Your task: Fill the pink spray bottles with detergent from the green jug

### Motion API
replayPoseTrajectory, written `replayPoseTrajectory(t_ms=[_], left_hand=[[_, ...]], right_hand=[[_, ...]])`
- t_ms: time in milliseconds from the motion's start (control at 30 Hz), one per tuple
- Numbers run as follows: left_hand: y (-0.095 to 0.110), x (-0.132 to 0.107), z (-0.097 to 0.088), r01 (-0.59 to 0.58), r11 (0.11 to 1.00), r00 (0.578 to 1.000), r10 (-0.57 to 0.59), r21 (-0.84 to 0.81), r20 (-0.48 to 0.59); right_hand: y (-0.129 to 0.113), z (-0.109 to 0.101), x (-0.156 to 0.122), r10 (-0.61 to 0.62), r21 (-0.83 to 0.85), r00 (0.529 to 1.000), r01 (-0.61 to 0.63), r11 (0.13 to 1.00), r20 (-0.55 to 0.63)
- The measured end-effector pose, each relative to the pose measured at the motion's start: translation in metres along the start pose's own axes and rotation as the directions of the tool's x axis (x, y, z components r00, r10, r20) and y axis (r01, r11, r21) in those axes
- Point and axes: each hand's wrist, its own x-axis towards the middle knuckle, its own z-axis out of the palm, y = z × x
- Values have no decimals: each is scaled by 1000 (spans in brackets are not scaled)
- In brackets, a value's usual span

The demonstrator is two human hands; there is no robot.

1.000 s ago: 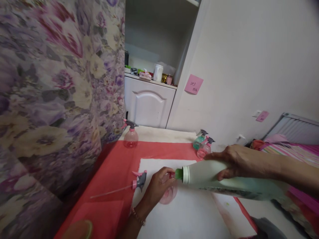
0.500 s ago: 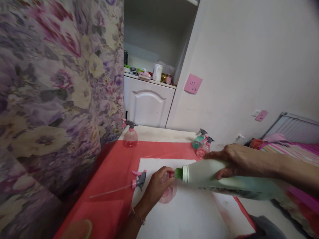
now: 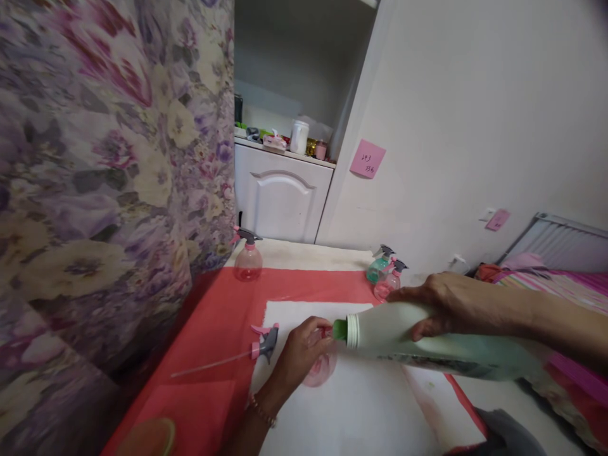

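My left hand (image 3: 297, 356) is closed around a small clear pink spray bottle (image 3: 322, 370) standing without its top on a white sheet (image 3: 361, 411). My right hand (image 3: 444, 303) grips a large pale green refill bottle (image 3: 427, 348), tipped nearly flat, its green spout (image 3: 339, 329) at the pink bottle's mouth. The removed pink and grey spray head (image 3: 265, 342) with its long tube lies on the red cloth (image 3: 213, 329) just left of my left hand.
A pink spray bottle (image 3: 247, 256) stands at the back left; a teal one (image 3: 379, 266) and a pink one (image 3: 390, 282) stand at the back right. A floral curtain (image 3: 104, 177) hangs on the left. A white cupboard (image 3: 280, 193) is behind; bedding (image 3: 560, 278) lies right.
Almost nothing differs: both hands and the tipped green bottle hold the same pose; the view has shifted very slightly.
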Motion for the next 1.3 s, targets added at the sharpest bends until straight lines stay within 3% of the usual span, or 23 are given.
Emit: replayPoseTrajectory(t_ms=[933, 1300], left_hand=[[6, -1, 1, 11, 1000, 1000, -11, 26, -12], [-4, 0, 1, -9, 1000, 1000, 9, 8, -1]], right_hand=[[-3, -4, 0, 6, 3, 1000, -6, 1000, 7], [-5, -6, 2, 29, 8, 999, -29, 1000, 34]])
